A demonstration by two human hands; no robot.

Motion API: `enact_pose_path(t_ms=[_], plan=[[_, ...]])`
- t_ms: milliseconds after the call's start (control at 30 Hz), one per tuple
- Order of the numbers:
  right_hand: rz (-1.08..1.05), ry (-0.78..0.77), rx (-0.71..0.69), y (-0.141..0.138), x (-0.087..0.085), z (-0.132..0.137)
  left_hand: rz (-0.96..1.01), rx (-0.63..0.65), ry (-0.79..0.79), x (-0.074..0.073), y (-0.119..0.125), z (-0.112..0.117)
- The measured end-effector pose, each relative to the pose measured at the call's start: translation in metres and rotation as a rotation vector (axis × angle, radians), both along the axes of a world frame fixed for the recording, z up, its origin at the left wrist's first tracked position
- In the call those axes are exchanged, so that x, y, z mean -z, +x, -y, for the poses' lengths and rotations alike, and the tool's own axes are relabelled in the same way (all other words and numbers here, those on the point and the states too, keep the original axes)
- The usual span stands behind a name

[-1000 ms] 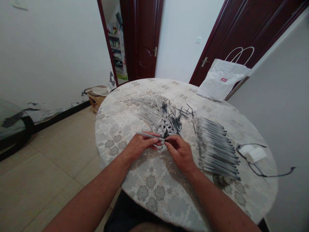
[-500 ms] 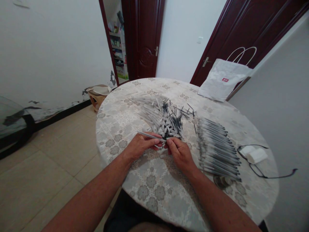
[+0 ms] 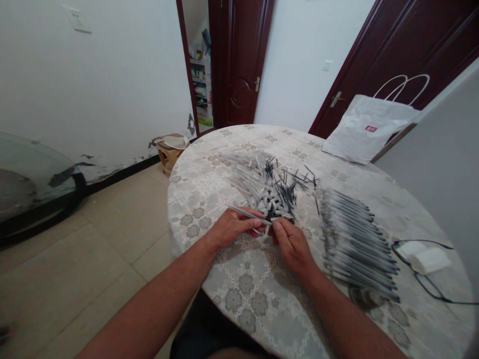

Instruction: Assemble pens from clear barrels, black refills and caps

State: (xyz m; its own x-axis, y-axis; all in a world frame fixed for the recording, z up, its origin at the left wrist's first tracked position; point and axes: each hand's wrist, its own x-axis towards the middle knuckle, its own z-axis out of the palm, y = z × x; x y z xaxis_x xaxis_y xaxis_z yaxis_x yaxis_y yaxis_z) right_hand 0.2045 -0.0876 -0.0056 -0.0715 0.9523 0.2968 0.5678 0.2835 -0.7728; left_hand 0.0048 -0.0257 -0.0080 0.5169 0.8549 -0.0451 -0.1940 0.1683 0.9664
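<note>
My left hand (image 3: 232, 229) is closed round a thin grey pen barrel (image 3: 245, 213) that points up and to the left. My right hand (image 3: 292, 244) pinches the barrel's near end, fingers pressed together; whatever small part it holds is hidden. Both hands hover over the round table (image 3: 239, 294) with its floral cloth. Just beyond them lies a loose heap of pale barrels and dark refills (image 3: 267, 187). To the right, a neat row of assembled pens (image 3: 355, 242) lies side by side.
A white paper bag (image 3: 368, 129) leans at the table's far right. Eyeglasses (image 3: 430, 279) and a white folded cloth (image 3: 428, 259) lie at the right edge. A low stool (image 3: 170, 149) stands on the tiled floor by the wall. Dark red doors stand behind.
The view has swung left, so the table and hands sit further right in the picture. My hands keep the same hold on the barrel; the right fingers have closed in on its end.
</note>
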Motion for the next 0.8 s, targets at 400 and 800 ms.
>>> enact_pose_path(t_ms=[400, 800], plan=[[0.016, 0.076, 0.030, -0.0006, 0.0052, 0.0010, 0.010, -0.002, 0.007, -0.0014, -0.0012, -0.0002], [-0.061, 0.067, 0.040, -0.0003, 0.0089, 0.0019, 0.002, -0.026, 0.003, -0.0063, -0.0015, 0.0016]])
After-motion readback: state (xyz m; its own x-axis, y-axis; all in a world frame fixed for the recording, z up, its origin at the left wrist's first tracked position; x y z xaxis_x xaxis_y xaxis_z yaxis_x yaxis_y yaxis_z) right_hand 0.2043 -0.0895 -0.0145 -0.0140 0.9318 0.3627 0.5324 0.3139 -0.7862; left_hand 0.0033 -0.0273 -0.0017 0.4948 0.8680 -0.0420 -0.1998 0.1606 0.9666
